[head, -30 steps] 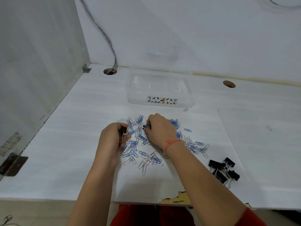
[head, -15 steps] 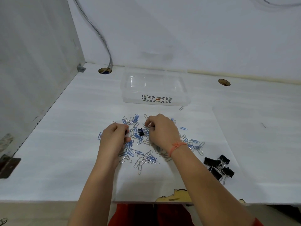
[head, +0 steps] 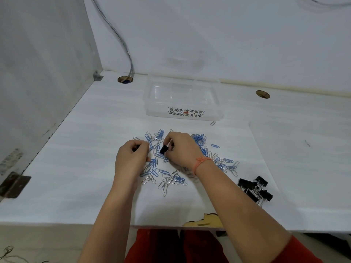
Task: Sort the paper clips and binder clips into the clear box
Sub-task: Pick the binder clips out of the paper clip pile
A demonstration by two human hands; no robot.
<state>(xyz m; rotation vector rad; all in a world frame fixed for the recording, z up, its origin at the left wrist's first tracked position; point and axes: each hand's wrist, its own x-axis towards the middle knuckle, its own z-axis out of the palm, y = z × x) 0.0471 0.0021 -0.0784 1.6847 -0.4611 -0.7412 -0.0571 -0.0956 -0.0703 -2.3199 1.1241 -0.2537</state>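
A heap of blue and silver paper clips (head: 176, 166) lies spread on the white table (head: 79, 168) in front of me. My right hand (head: 181, 150) pinches a small black binder clip (head: 163, 149) just above the heap. My left hand (head: 131, 158) is curled round another dark binder clip (head: 136, 148), mostly hidden by its fingers. A pile of black binder clips (head: 255, 188) sits near the table's front right. The clear box (head: 183, 98) with a leaf-pattern label stands behind the heap; I see nothing in it.
One stray silver paper clip (head: 213, 123) lies just in front of the box's right corner. Two cable holes (head: 125, 79) (head: 262, 94) pierce the table near the back wall, a cable running down into the left one. A side panel rises on the left.
My right hand has let go of a blue paper clip and picked a black binder clip out of the heap. The left hand stayed curled beside it.
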